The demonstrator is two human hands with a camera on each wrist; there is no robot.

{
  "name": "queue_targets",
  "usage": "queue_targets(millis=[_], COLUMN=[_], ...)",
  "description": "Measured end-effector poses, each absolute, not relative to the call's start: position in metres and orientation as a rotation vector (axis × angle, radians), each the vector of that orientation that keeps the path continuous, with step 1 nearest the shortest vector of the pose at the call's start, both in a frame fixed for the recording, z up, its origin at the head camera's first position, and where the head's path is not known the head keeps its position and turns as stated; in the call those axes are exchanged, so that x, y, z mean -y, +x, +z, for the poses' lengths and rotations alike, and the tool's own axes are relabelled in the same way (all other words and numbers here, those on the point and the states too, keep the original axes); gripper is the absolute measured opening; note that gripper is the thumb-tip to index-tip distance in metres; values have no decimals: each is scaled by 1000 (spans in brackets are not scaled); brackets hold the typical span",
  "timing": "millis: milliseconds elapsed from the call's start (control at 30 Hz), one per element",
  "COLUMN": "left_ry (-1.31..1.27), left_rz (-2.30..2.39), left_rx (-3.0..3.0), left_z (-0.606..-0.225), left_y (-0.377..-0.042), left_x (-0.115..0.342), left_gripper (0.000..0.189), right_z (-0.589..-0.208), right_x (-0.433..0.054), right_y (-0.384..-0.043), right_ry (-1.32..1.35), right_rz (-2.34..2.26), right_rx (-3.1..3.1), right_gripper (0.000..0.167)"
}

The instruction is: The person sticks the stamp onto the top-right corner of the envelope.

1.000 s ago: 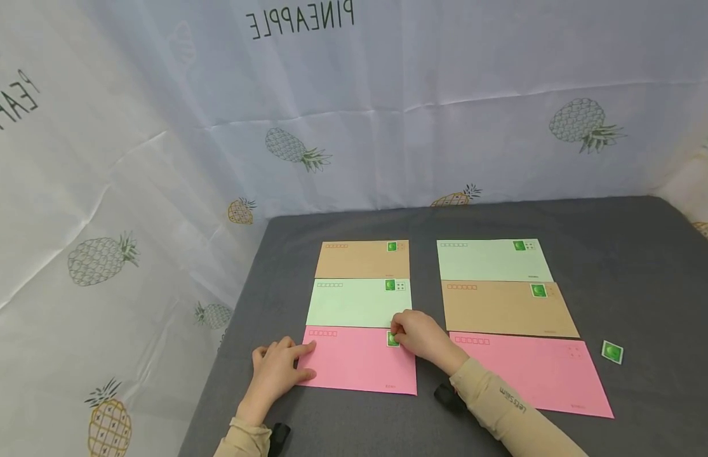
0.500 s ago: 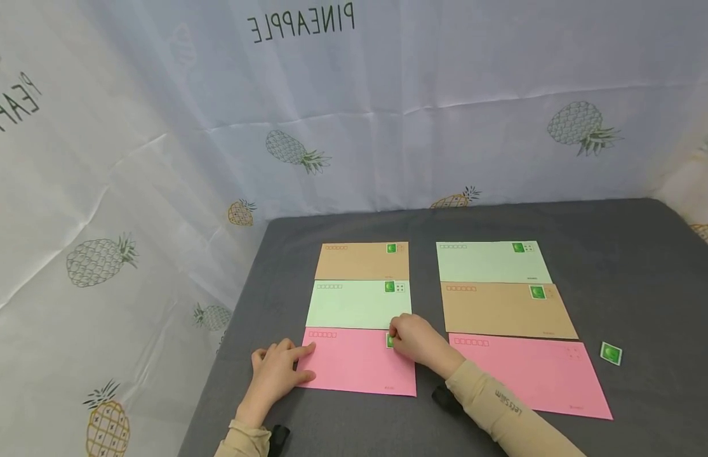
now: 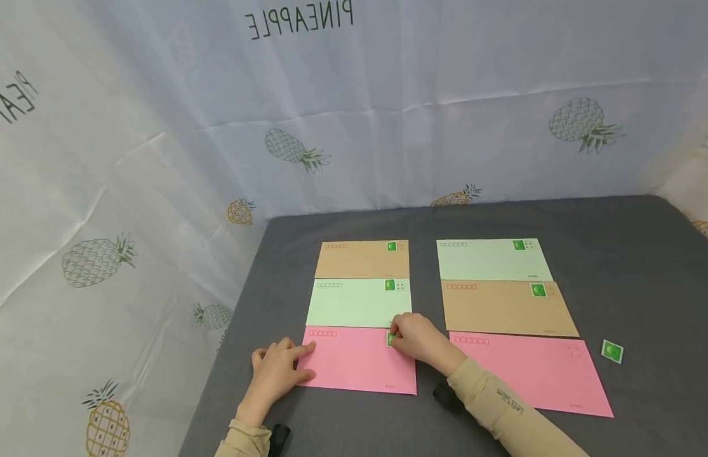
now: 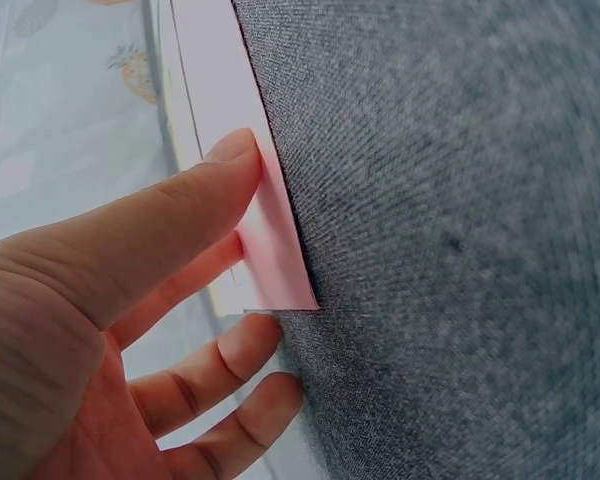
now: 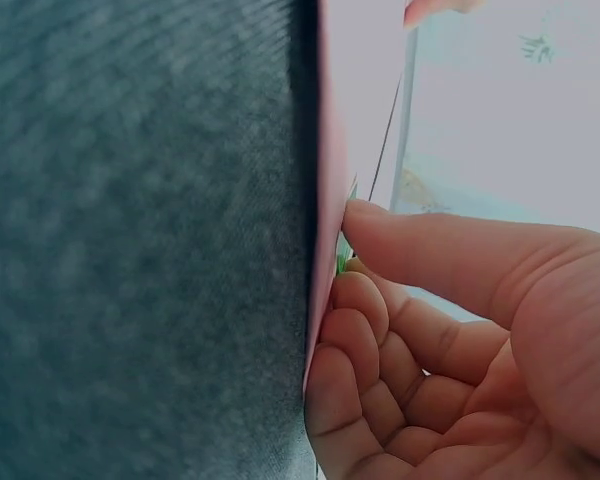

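Note:
At the front of the left column lies a pink envelope (image 3: 354,365) with a green stamp (image 3: 389,339) at its upper right corner. My right hand (image 3: 420,337) has its fingers curled at that corner, partly covering the stamp. In the right wrist view, the thumb and bent fingers hold the stamp (image 5: 343,243) against the paper. My left hand (image 3: 277,370) rests at the envelope's left edge with thumb and fingers spread. Its thumb lies over the pink envelope (image 4: 280,255) in the left wrist view, and the other fingers extend past the edge.
Behind it are a light green envelope (image 3: 354,304) and a brown envelope (image 3: 354,260), each stamped. The right column holds stamped green (image 3: 485,260) and brown (image 3: 496,311) envelopes and an unstamped pink envelope (image 3: 536,374). A loose stamp (image 3: 613,351) lies on the dark cloth farther right.
My right hand has shifted slightly over the stamp, covering more of it than a second ago. The left hand stays in place.

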State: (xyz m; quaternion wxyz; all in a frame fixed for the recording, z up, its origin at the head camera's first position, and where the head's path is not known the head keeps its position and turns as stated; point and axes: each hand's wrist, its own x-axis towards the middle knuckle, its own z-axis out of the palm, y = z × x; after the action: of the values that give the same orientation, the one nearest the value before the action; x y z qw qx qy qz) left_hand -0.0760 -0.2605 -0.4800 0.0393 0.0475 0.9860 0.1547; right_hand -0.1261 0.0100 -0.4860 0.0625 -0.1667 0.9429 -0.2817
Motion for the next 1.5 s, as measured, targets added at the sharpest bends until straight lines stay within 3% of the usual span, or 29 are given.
queue_targets(millis=[1500], left_ry=[172], left_rz=[452], left_rx=[-3109], left_z=[-484], left_y=[-73], left_x=[260], left_gripper=[50], right_z=[-480], right_x=[-10], right_y=[-122], right_ry=[-589], right_rz=[-800], right_rx=[-2837], right_gripper=[15])
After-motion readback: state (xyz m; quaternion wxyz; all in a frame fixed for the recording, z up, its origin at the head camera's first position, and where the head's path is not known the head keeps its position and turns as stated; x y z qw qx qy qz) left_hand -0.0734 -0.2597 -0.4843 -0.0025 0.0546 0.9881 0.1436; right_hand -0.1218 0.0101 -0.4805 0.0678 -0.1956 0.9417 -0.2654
